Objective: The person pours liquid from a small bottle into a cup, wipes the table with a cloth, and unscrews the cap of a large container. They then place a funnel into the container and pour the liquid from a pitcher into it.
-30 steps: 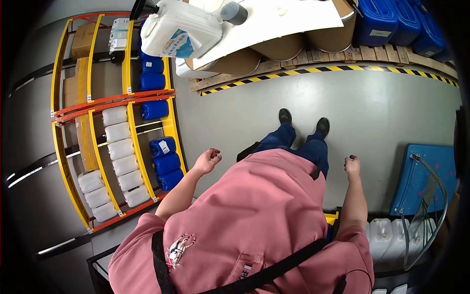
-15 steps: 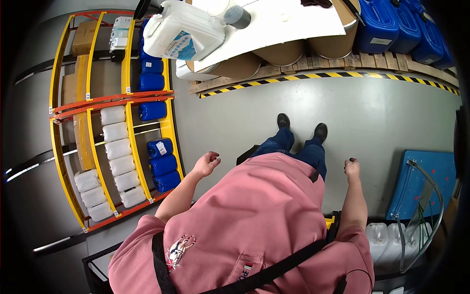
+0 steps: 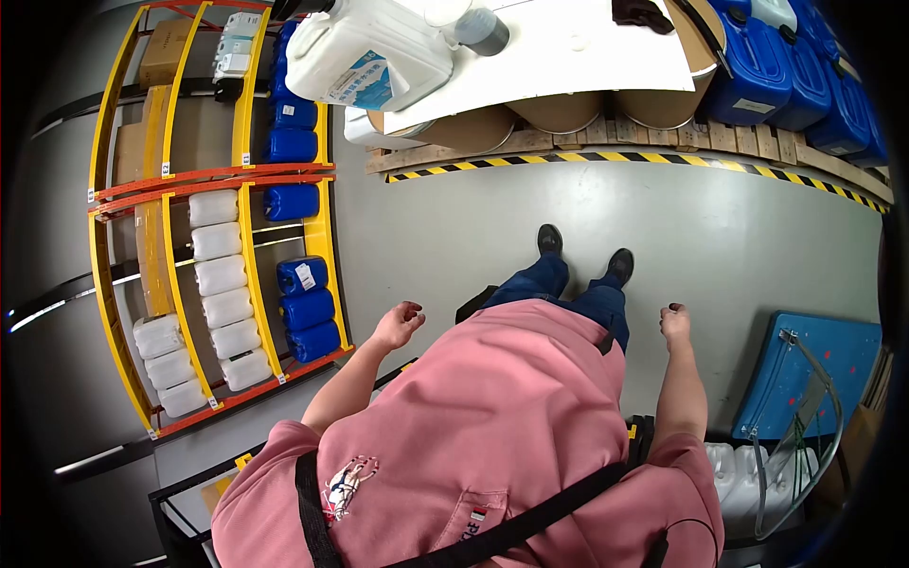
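My left hand (image 3: 399,325) hangs at my left side above the floor, its fingers loosely bent and slightly apart, with nothing seen in it. On the other side, my right hand (image 3: 674,322) hangs with its fingers curled in, and no object shows in it. Neither hand touches anything. Ahead, a white jerrycan (image 3: 365,62) with a blue label stands on a white board (image 3: 568,62). Beside it is a small container with grey contents (image 3: 482,33). A dark crumpled item (image 3: 644,13) lies farther right on the board.
Brown drums (image 3: 559,115) on a wooden pallet (image 3: 653,137) support the board, behind striped floor tape (image 3: 568,161). Blue jerrycans (image 3: 748,76) stand at right. An orange-and-yellow rack (image 3: 218,177) holds white and blue jerrycans at left. A blue platform cart (image 3: 805,374) is at lower right.
The view has shifted slightly, so the board and its jerrycan appear lower and farther right, and the rack a little farther left. Both hands stay hanging in nearly the same pose.
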The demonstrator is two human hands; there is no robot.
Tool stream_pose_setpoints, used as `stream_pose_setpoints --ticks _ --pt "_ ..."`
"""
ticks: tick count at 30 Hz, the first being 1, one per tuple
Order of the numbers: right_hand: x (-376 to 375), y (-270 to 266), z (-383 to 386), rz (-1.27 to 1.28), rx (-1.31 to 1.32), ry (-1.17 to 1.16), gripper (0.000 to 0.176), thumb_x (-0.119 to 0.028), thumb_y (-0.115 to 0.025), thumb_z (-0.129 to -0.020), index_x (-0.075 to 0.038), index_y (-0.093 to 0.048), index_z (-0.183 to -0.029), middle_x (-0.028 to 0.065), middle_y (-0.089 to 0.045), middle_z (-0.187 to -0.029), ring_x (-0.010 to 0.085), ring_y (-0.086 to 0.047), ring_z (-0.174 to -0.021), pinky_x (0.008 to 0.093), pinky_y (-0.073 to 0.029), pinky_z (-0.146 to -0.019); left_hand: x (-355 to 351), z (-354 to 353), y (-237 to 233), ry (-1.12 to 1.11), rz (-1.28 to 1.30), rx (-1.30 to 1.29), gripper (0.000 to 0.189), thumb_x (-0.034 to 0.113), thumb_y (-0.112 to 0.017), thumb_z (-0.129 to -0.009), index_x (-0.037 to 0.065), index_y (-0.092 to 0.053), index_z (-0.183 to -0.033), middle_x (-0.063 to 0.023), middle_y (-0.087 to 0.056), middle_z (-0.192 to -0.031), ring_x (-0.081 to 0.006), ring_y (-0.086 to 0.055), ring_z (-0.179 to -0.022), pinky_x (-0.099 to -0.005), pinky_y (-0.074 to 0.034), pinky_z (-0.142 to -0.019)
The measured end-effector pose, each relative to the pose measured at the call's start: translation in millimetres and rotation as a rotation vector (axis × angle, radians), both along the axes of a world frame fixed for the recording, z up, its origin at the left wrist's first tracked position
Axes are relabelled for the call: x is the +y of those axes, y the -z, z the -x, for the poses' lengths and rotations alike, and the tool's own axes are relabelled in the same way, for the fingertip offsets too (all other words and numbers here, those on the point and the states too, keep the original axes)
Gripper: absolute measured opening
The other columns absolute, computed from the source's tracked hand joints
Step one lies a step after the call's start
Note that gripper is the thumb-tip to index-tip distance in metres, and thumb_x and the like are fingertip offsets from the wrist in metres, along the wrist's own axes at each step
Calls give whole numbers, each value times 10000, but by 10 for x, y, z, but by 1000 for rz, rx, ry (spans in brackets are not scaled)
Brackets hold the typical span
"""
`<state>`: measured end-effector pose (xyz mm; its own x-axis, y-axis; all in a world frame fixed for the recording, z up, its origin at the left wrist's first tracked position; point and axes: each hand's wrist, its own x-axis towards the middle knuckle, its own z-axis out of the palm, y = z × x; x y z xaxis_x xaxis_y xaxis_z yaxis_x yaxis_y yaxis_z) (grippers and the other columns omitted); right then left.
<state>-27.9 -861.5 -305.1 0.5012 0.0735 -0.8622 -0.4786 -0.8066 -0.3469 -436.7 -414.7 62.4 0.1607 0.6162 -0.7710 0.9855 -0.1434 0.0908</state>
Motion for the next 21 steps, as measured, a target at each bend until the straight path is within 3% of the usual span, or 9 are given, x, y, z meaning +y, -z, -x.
stream_pose_setpoints --ticks 7,9,11,13,17,21 --pt "448 -64 -147 -19 -18 -90 498 -232 -660 -885 13 -616 -1317 234 -709 -1209 348 -688 -1125 419 -522 -990 127 130 29 -70 -8 -10 525 390 -656 -973 28 -609 -1350 -190 -706 -1265 -319 -679 -1171 -400 -522 -1029" --pt "780 -330 -218 -23 -19 -135 497 -236 -663 -884 10 -621 -1313 228 -721 -1185 334 -700 -1105 413 -530 -975 216 194 97 -104 -24 -50 521 381 -657 -973 23 -608 -1349 -189 -709 -1267 -316 -681 -1172 -396 -522 -1028" --pt "1367 -967 -358 -126 -33 -183 478 -233 -672 -881 3 -639 -1295 212 -740 -1140 307 -718 -1064 397 -548 -936 313 321 182 -145 -37 -100 518 373 -659 -973 18 -608 -1347 -187 -711 -1268 -312 -682 -1174 -392 -522 -1027" --pt "1837 -819 -388 -265 -162 -234 469 -232 -693 -872 7 -654 -1274 199 -748 -1113 282 -723 -1034 372 -558 -905 458 385 302 -227 -102 -145 510 359 -667 -970 10 -611 -1338 -182 -714 -1271 -301 -685 -1176 -381 -524 -1023" --pt "3316 -1623 -561 -616 -215 -216 435 -191 -729 -898 22 -656 -1270 158 -746 -1112 231 -712 -1033 344 -552 -922 899 216 342 -349 -155 -218 435 256 -648 -1006 -38 -609 -1325 -191 -695 -1289 -271 -662 -1206 -372 -502 -1049" --pt "4841 -2212 -669 -849 -203 -103 510 -187 -740 -914 29 -595 -1351 161 -697 -1249 224 -668 -1141 340 -514 -1009 1689 255 578 -392 -263 -474 363 215 -658 -1003 -39 -638 -1262 -163 -727 -1222 -235 -692 -1140 -354 -526 -1001"
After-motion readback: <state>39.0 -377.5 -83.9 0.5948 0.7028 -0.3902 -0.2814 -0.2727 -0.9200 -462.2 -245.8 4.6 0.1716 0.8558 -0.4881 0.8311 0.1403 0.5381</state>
